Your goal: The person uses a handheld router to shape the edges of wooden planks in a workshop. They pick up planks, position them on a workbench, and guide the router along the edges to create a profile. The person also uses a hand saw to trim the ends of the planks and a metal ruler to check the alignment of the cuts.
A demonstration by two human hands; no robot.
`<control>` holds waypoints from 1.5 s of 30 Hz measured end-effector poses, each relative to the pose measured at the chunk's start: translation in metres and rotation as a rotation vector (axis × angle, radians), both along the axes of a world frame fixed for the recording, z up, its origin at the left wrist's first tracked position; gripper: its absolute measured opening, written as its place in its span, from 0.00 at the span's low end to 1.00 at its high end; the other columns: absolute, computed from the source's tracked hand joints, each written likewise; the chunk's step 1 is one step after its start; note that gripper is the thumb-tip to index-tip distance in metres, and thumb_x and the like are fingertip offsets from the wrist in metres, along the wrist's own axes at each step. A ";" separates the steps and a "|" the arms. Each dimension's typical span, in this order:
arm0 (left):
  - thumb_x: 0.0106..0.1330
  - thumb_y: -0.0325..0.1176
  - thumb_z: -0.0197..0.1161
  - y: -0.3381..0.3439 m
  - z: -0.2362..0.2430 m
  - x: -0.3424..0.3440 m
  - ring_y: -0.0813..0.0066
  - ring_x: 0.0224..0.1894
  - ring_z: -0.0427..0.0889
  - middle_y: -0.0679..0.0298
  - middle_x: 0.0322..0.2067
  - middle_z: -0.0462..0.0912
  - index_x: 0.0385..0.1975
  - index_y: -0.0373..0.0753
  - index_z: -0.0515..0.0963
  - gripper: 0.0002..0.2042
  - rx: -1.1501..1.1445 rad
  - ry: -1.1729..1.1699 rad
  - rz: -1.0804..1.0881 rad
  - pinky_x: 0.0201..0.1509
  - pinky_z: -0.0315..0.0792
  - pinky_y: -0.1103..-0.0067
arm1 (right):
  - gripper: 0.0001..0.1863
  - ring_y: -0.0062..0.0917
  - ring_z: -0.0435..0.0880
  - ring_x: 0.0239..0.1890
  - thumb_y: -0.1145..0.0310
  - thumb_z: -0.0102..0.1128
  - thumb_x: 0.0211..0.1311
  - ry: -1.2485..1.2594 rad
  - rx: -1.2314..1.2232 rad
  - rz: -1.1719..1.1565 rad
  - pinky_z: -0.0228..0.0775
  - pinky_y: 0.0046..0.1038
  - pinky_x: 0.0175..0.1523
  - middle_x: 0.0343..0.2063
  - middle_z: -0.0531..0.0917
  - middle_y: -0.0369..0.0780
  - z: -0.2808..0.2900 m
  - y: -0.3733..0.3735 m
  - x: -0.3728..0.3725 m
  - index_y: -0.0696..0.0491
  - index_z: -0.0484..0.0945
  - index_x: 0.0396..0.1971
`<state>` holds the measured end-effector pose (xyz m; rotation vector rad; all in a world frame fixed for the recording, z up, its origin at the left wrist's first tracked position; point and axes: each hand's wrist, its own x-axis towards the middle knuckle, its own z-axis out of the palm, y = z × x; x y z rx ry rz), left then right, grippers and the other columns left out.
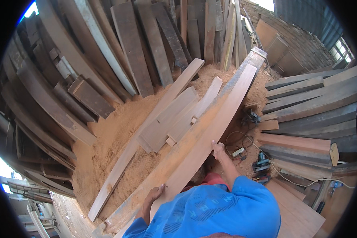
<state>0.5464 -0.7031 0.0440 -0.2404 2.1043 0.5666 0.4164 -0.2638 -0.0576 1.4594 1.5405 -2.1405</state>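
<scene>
A long, pale reddish plank (222,125) lies lengthwise along a sawdust-covered bench beam (162,170), running from beside my body to the far right. My right hand (218,150) grips the plank's right edge, thumb on the upper face and fingers partly hidden below. Nearer to me, my left hand (156,193) is closed on its left edge, with the thumb resting on top. Just left of the beam, several shorter boards (164,121) lie side by side, with small wood blocks (171,141) near them.
Planks (133,47) lean densely along the far and left sides. Sawdust (103,146) covers the floor. To the right are stacked boards (309,103), a power tool (261,162), another tool (252,116) and a loose cable (283,176). A wide board (297,210) lies at my right.
</scene>
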 end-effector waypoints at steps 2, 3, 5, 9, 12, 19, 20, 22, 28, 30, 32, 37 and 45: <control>0.70 0.72 0.32 0.026 -0.003 -0.034 0.42 0.65 0.72 0.41 0.57 0.79 0.57 0.41 0.80 0.42 -0.011 0.005 -0.031 0.70 0.64 0.62 | 0.23 0.34 0.84 0.49 0.63 0.61 0.70 -0.004 0.030 0.011 0.77 0.35 0.49 0.51 0.83 0.50 -0.004 0.029 -0.025 0.66 0.74 0.55; 0.70 0.73 0.32 0.042 -0.004 -0.054 0.43 0.66 0.72 0.40 0.57 0.78 0.58 0.41 0.80 0.42 -0.006 0.015 -0.048 0.70 0.64 0.63 | 0.23 0.34 0.83 0.49 0.64 0.61 0.70 -0.024 0.064 0.008 0.77 0.35 0.49 0.51 0.83 0.50 -0.005 0.044 -0.041 0.66 0.74 0.56; 0.69 0.72 0.34 0.075 -0.003 -0.094 0.43 0.68 0.70 0.39 0.60 0.76 0.61 0.43 0.77 0.42 0.023 -0.006 -0.071 0.71 0.62 0.62 | 0.24 0.36 0.83 0.51 0.64 0.61 0.69 -0.039 0.118 0.034 0.77 0.36 0.50 0.52 0.83 0.51 -0.004 0.076 -0.072 0.67 0.73 0.57; 0.64 0.73 0.47 0.144 0.000 -0.156 0.37 0.75 0.54 0.38 0.70 0.59 0.73 0.50 0.62 0.43 -0.104 0.038 -0.254 0.76 0.50 0.53 | 0.22 0.38 0.85 0.50 0.64 0.60 0.69 -0.199 0.404 0.387 0.79 0.40 0.51 0.50 0.84 0.49 0.000 0.143 -0.116 0.63 0.75 0.56; 0.54 0.73 0.61 0.172 0.007 -0.154 0.33 0.77 0.41 0.41 0.76 0.43 0.78 0.57 0.47 0.53 -0.232 0.129 -0.329 0.76 0.40 0.44 | 0.28 0.40 0.82 0.57 0.64 0.62 0.66 -0.105 0.660 0.516 0.73 0.35 0.60 0.57 0.81 0.52 -0.006 0.160 -0.125 0.63 0.72 0.62; 0.44 0.57 0.78 0.162 -0.010 -0.095 0.30 0.75 0.43 0.39 0.75 0.43 0.79 0.62 0.39 0.63 -0.428 0.235 -0.430 0.75 0.40 0.41 | 0.33 0.43 0.79 0.61 0.62 0.65 0.61 -0.084 0.613 0.238 0.68 0.37 0.66 0.56 0.81 0.56 -0.024 0.137 -0.121 0.63 0.71 0.63; 0.44 0.55 0.79 0.160 -0.016 -0.093 0.30 0.74 0.46 0.39 0.74 0.45 0.78 0.63 0.39 0.63 -0.487 0.200 -0.447 0.74 0.42 0.41 | 0.31 0.45 0.80 0.59 0.62 0.65 0.60 -0.065 0.637 0.263 0.69 0.38 0.65 0.54 0.82 0.56 -0.023 0.139 -0.122 0.64 0.74 0.60; 0.43 0.52 0.79 0.157 -0.026 -0.097 0.32 0.71 0.53 0.39 0.71 0.52 0.78 0.63 0.39 0.63 -0.482 0.160 -0.408 0.73 0.47 0.44 | 0.27 0.50 0.82 0.56 0.61 0.66 0.58 -0.120 0.650 0.348 0.72 0.40 0.62 0.49 0.84 0.57 -0.019 0.144 -0.125 0.64 0.79 0.53; 0.40 0.45 0.81 0.173 -0.022 -0.111 0.36 0.66 0.63 0.40 0.64 0.63 0.78 0.62 0.39 0.65 -0.467 0.200 -0.412 0.69 0.55 0.47 | 0.20 0.50 0.84 0.52 0.59 0.65 0.58 -0.245 0.682 0.418 0.75 0.42 0.58 0.44 0.85 0.58 -0.009 0.173 -0.149 0.62 0.84 0.41; 0.40 0.44 0.81 0.183 -0.019 -0.112 0.36 0.66 0.63 0.40 0.63 0.64 0.78 0.62 0.39 0.65 -0.448 0.196 -0.420 0.70 0.55 0.46 | 0.21 0.50 0.84 0.52 0.59 0.64 0.59 -0.224 0.700 0.346 0.74 0.42 0.58 0.45 0.85 0.58 -0.017 0.183 -0.152 0.62 0.84 0.41; 0.41 0.43 0.81 0.189 -0.018 -0.113 0.36 0.67 0.62 0.40 0.64 0.63 0.78 0.61 0.39 0.65 -0.398 0.214 -0.424 0.70 0.54 0.45 | 0.20 0.49 0.84 0.50 0.58 0.63 0.59 -0.189 0.727 0.298 0.74 0.42 0.56 0.42 0.85 0.57 -0.033 0.192 -0.149 0.62 0.84 0.39; 0.38 0.46 0.82 0.189 -0.027 -0.111 0.33 0.67 0.60 0.36 0.64 0.61 0.78 0.59 0.39 0.67 -0.408 0.208 -0.427 0.69 0.52 0.42 | 0.17 0.33 0.82 0.25 0.58 0.60 0.66 -0.086 0.718 0.251 0.72 0.36 0.30 0.26 0.84 0.46 -0.089 0.191 -0.135 0.60 0.82 0.37; 0.43 0.52 0.78 0.173 -0.034 -0.069 0.24 0.74 0.41 0.34 0.73 0.44 0.78 0.59 0.42 0.61 -0.370 0.461 -0.360 0.73 0.35 0.35 | 0.16 0.22 0.71 0.14 0.59 0.59 0.70 -0.057 0.664 0.357 0.61 0.30 0.17 0.18 0.76 0.37 -0.147 0.109 -0.046 0.59 0.78 0.35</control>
